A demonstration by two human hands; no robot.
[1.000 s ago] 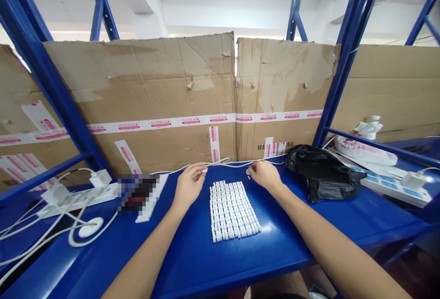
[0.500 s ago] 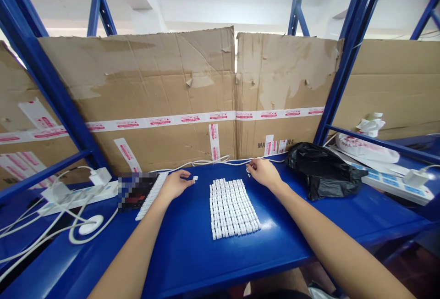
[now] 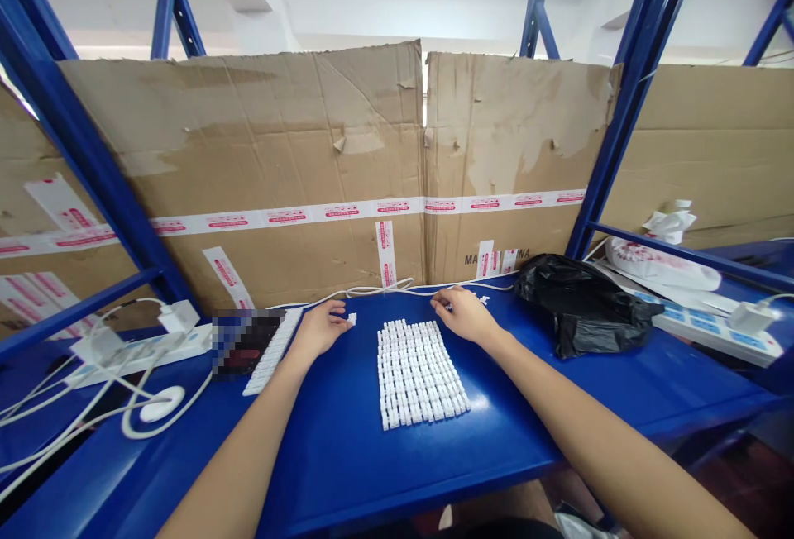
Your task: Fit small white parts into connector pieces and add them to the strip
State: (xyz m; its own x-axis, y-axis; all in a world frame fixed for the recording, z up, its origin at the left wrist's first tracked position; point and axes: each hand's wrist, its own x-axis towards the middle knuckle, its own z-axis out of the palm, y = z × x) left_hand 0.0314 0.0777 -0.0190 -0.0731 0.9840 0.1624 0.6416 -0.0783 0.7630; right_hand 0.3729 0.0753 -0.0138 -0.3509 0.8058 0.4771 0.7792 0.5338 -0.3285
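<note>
Left hand and right hand either side of a grid of white plastic blocks on a blue worktop

The left hand lies curled, its fingertips just beside a small white plastic piece; the right hand has its fingers bunched close together near a few loose white bits, under a white cable. Whether either hand is clamped on anything cannot be told. The grid sits between the hands, rows packed tight. A long white strip lies left of the left hand, a black plastic bag right of the right hand
</note>
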